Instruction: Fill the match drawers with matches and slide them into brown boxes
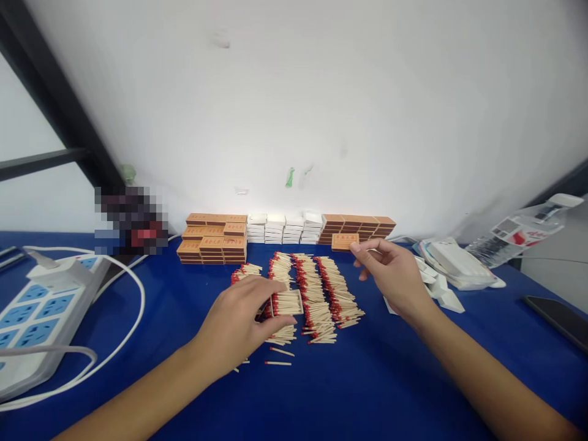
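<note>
My left hand (250, 315) is closed around a small white matchbox tray (288, 302) filled with red-tipped matches, thumb on the near side and fingers on the far side. Between the thumb and fingers of my right hand (390, 269) is an orange matchbox sleeve (344, 242), held at its right end in front of the brown stack. Under and beside the tray lie several rows of loose matches (315, 294), their red heads mostly to the left. A few single matches (278, 363) lie nearer to me.
Against the wall stand stacked orange matchboxes (212, 239), white trays (283, 229) and more brown-sided matchbox sleeves (367, 225). A power strip (41, 312) with white cables is at left. White trays (443, 291), a plastic packet (459, 260), a bottle (523, 229) and a phone (558, 315) lie at right.
</note>
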A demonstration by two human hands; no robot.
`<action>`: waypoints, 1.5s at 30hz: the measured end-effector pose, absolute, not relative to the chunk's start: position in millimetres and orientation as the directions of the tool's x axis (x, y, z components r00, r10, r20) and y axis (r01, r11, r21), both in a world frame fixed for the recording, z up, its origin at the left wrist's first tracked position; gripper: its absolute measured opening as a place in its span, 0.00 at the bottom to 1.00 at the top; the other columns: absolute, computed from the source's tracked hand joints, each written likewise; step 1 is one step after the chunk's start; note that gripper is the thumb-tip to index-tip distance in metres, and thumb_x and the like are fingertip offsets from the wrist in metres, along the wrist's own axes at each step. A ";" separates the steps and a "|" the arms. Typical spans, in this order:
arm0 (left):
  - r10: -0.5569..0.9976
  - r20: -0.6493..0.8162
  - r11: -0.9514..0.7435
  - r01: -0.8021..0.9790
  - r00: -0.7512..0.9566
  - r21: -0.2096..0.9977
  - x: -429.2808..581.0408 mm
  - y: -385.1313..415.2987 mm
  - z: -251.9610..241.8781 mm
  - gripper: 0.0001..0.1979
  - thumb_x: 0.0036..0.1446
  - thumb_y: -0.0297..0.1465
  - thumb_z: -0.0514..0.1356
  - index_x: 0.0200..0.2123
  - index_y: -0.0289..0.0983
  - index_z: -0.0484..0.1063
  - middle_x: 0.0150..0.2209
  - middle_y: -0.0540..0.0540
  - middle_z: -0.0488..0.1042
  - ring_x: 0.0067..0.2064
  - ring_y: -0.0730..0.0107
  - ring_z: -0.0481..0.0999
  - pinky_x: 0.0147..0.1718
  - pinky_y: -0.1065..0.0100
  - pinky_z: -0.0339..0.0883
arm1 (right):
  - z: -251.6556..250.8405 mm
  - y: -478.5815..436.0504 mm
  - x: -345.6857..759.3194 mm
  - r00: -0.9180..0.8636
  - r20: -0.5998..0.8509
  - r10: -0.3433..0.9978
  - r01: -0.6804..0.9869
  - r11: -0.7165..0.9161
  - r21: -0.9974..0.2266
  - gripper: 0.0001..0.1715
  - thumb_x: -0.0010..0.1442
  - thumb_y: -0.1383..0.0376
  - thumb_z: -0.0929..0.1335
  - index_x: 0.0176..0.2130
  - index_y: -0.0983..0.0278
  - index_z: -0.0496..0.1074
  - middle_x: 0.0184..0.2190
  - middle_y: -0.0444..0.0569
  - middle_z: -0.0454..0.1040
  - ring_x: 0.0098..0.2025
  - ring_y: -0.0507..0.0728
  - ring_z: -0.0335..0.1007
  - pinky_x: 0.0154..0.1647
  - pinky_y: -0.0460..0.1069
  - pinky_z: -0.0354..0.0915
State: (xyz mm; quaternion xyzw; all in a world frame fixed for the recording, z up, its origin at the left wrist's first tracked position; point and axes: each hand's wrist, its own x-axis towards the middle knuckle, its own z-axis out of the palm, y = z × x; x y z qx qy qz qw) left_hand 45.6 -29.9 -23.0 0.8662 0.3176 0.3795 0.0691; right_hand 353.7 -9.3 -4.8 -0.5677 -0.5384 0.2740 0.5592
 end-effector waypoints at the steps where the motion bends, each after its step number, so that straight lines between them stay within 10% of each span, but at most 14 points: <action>1: 0.588 0.614 -0.802 0.480 0.527 0.356 46.5 -31.5 -22.1 0.20 0.60 0.40 0.72 0.51 0.38 0.75 0.46 0.44 0.83 0.46 0.58 0.83 0.46 0.57 0.78 | -0.9 -7.7 347.9 0.243 0.301 0.922 0.333 0.212 -0.919 0.28 0.52 0.43 0.79 0.35 0.63 0.76 0.23 0.45 0.77 0.19 0.51 0.70 0.19 0.46 0.67; 7: 0.408 0.708 -0.907 0.345 0.576 0.243 56.2 -44.1 -16.5 0.18 0.63 0.38 0.70 0.51 0.35 0.73 0.43 0.44 0.82 0.45 0.60 0.81 0.47 0.59 0.77 | 22.4 14.2 269.3 -0.049 0.333 0.941 0.311 0.332 -0.891 0.24 0.55 0.47 0.78 0.35 0.62 0.73 0.26 0.47 0.77 0.24 0.55 0.74 0.22 0.49 0.71; 13: 0.390 0.706 -0.921 0.265 0.592 0.287 54.4 -48.7 -8.6 0.22 0.61 0.41 0.72 0.51 0.35 0.74 0.40 0.45 0.82 0.41 0.61 0.81 0.44 0.61 0.77 | 43.1 70.1 195.9 -0.366 0.426 0.828 0.334 0.544 -0.770 0.29 0.69 0.54 0.69 0.66 0.56 0.66 0.44 0.50 0.78 0.32 0.54 0.76 0.30 0.51 0.72; 19: 0.451 0.662 -0.893 0.310 0.598 0.327 20.7 -45.2 -5.8 0.20 0.61 0.40 0.71 0.51 0.35 0.75 0.39 0.45 0.80 0.40 0.61 0.80 0.41 0.61 0.75 | 47.6 110.8 153.7 -0.546 0.480 0.686 0.370 0.712 -0.597 0.14 0.73 0.60 0.66 0.40 0.62 0.79 0.40 0.49 0.83 0.40 0.55 0.73 0.45 0.52 0.66; 34: 0.459 0.618 -0.887 0.373 0.638 0.274 4.7 -44.0 -21.0 0.18 0.63 0.38 0.69 0.51 0.35 0.74 0.39 0.45 0.80 0.41 0.58 0.79 0.44 0.56 0.75 | 31.7 110.5 99.3 -0.516 0.421 0.746 0.433 0.651 -0.623 0.20 0.61 0.52 0.75 0.43 0.64 0.77 0.36 0.47 0.79 0.35 0.54 0.71 0.36 0.50 0.61; 45: 0.452 0.622 -0.887 0.396 0.640 0.238 4.2 -43.5 -21.4 0.17 0.64 0.38 0.68 0.50 0.34 0.74 0.39 0.43 0.80 0.41 0.57 0.80 0.42 0.56 0.76 | 20.8 97.2 86.6 -0.588 0.475 0.655 0.673 0.722 -0.162 0.23 0.64 0.50 0.72 0.45 0.67 0.80 0.45 0.57 0.73 0.44 0.62 0.70 0.36 0.53 0.59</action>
